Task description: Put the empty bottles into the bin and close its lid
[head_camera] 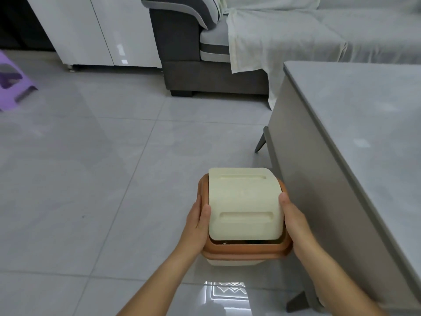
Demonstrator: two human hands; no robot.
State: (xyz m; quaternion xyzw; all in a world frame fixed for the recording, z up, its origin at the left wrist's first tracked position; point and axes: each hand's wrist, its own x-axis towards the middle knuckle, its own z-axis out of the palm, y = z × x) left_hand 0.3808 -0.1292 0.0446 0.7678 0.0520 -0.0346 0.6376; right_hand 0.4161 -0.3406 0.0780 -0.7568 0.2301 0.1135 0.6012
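Note:
A small bin (245, 253) with an orange-brown rim and a pale body stands on the floor beside the grey table. Its cream swing lid (245, 201) sits in the rim, tilted a little, with a dark gap along its near edge. No bottle can be made out; the bin's contents are hidden by the lid. My left hand (197, 224) presses flat against the left side of the lid and rim. My right hand (296, 221) holds the right side in the same way, thumb on the lid's edge.
A grey table (355, 124) with slanted legs stands close on the right of the bin. A sofa (205, 53) with a pale cloth over it is behind. A white cabinet (95, 30) is at the back left, a purple stool (13, 80) at the far left.

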